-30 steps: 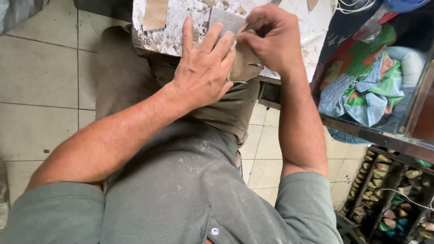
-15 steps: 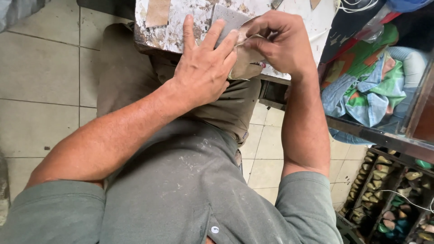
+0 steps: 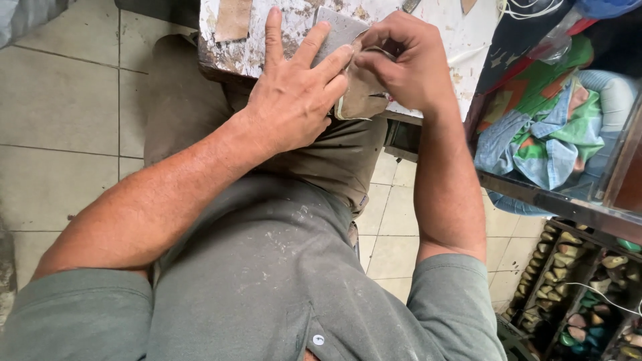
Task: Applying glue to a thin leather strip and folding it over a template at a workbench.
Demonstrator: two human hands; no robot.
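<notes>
The far part of the stained, white-and-brown scuffed work board (image 3: 294, 27) is cut off by the top of the picture, so its full extent cannot be told. Much of the tan, soft leather-like piece (image 3: 364, 93) is hidden under the two hands; only a folded part with a pale rim shows at the board's near edge, over the person's lap. What the right fingertips grip inside their curl is hard to make out.

There are two hands, one tan piece in work, and one flat brown strip (image 3: 234, 19) lying near the board's far left corner. To the right, one heap of colourful cloth (image 3: 548, 127) fills a bin, and a rack of many small rounded shapes (image 3: 575, 294) sits at the lower right, too small to count.

The left hand (image 3: 294, 100) lies flat with its fingers spread, pressing the piece down on the board. The right hand (image 3: 408, 63) is curled, its thumb and fingertips pinching the piece's upper edge, touching the left fingertips.

Against half a second ago, the right hand has closed tighter toward the left fingers, and the grey flat part of the piece shows less.
</notes>
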